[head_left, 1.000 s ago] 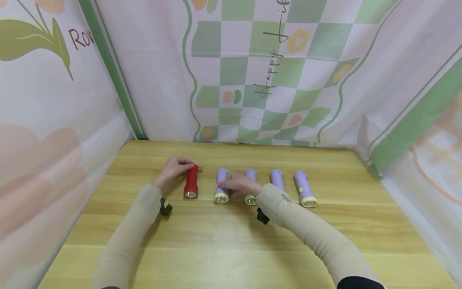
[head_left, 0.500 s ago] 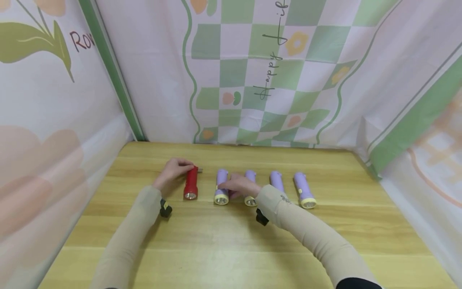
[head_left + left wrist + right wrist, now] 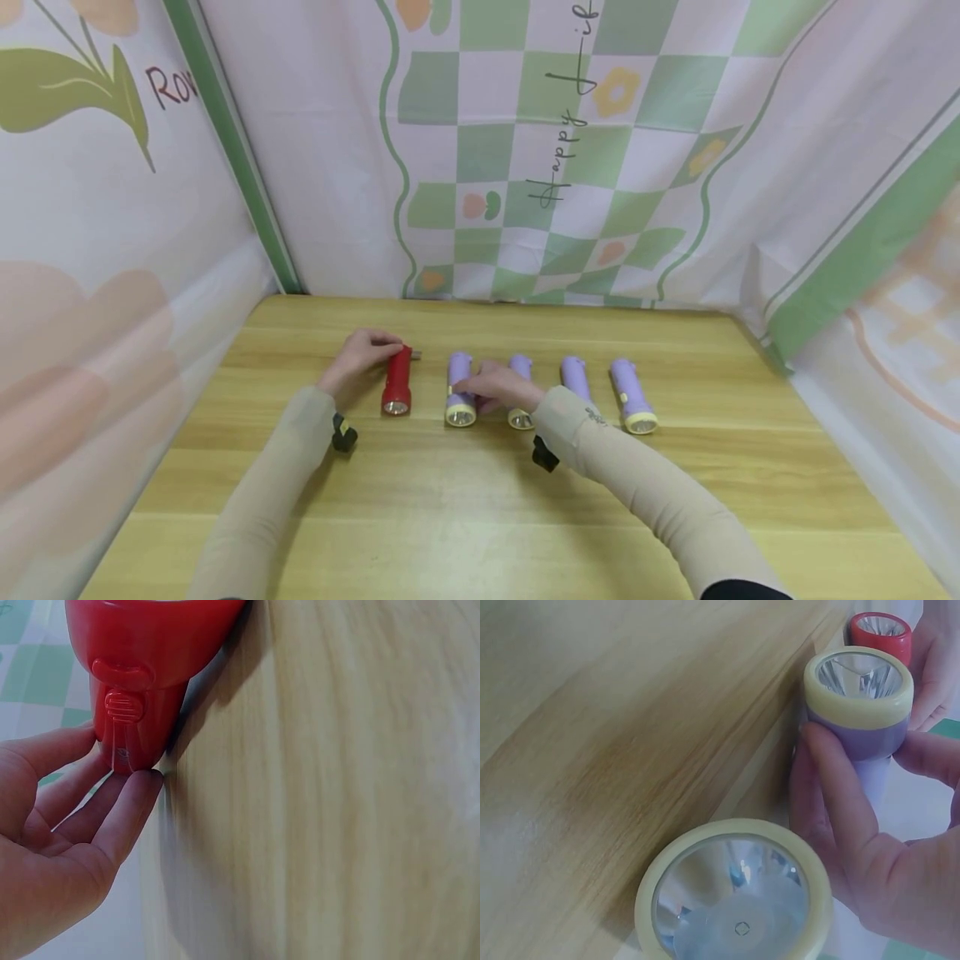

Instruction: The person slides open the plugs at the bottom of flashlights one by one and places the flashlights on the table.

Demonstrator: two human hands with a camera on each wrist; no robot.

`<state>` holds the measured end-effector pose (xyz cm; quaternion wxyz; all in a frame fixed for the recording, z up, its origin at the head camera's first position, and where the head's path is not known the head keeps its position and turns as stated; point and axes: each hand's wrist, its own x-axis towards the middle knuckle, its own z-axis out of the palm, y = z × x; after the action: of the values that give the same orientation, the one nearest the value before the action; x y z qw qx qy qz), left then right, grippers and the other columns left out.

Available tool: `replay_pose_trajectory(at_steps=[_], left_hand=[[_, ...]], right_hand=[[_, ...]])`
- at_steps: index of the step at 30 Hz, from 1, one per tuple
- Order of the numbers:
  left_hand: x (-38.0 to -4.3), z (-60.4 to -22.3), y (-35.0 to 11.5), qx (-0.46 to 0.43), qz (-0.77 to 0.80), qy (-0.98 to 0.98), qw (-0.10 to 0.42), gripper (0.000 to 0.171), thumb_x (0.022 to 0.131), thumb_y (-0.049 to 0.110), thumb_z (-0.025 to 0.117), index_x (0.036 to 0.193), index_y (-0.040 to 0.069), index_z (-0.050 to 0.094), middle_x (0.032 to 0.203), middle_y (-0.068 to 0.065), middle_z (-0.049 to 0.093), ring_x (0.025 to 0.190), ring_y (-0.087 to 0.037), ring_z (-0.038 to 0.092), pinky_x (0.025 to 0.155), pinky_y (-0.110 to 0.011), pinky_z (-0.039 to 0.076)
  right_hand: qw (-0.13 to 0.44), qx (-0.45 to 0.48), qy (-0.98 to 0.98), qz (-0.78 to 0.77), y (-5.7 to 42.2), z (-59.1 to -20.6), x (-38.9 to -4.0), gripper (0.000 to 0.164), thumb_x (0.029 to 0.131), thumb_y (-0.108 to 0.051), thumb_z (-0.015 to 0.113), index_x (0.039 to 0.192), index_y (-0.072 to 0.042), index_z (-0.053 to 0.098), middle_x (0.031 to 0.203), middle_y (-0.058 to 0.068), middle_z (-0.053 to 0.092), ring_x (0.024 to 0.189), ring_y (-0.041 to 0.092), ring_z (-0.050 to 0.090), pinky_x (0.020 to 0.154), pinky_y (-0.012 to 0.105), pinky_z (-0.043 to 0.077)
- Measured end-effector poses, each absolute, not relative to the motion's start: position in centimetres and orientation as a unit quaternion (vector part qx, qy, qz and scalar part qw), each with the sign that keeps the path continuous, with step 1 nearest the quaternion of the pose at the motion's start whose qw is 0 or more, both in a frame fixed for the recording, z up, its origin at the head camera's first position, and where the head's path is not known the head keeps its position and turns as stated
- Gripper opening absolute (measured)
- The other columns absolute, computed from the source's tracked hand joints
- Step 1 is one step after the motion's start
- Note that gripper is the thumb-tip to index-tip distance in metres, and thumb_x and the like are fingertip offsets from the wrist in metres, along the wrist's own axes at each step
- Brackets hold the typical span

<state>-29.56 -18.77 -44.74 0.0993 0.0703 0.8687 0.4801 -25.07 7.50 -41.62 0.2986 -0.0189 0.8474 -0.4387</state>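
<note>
A red flashlight point(image 3: 397, 383) lies on the table with its lens toward the front. My left hand point(image 3: 362, 357) holds its tail end, thumb on one side and fingertips at the other; its ribbed switch point(image 3: 124, 707) shows in the left wrist view. To its right lies a purple flashlight point(image 3: 460, 371) with a cream lens ring. My right hand point(image 3: 501, 383) pinches this one between thumb and fingers, just behind the ring point(image 3: 859, 709). A second purple flashlight point(image 3: 521, 363) sits under the right hand, partly hidden.
Two more purple flashlights, one point(image 3: 575, 377) partly behind the right sleeve and one point(image 3: 632, 393) at the right end, continue the row. A short metal piece point(image 3: 416, 354) sticks out beside the red tail. Printed curtains point(image 3: 337, 167) enclose the wooden table point(image 3: 450, 533).
The tail of the pinched purple flashlight has swung slightly left. Both hands stay in almost the same place.
</note>
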Motion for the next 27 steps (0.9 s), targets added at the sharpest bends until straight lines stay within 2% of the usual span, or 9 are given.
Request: replay_pose_trajectory(at_steps=[11,27], left_hand=[[-29.6,-44.6,-18.8,0.061,0.487,0.865,0.108,0.035,0.099,0.022,0.060,0.123,-0.003,0.065,0.128,-0.023,0.066,0.119,-0.034,0.061,0.104,-0.043,0.051],[-29.4,-44.3,-18.7,0.035,0.507,0.850,0.141,0.038,0.100,0.022,0.058,0.129,-0.003,0.061,0.133,-0.024,0.061,0.120,-0.033,0.060,0.103,-0.041,0.053]], right_hand=[[0.288,-0.038,0.852,-0.436,7.6,-40.7,-24.7,0.033,0.090,-0.023,0.068,0.103,0.007,0.064,0.101,0.019,0.072,0.074,0.017,0.068,0.076,0.033,0.062],[0.274,-0.050,0.843,-0.461,8.1,-40.0,-24.6,0.038,0.092,-0.021,0.066,0.113,0.011,0.064,0.110,0.024,0.071,0.084,0.021,0.072,0.080,0.034,0.062]])
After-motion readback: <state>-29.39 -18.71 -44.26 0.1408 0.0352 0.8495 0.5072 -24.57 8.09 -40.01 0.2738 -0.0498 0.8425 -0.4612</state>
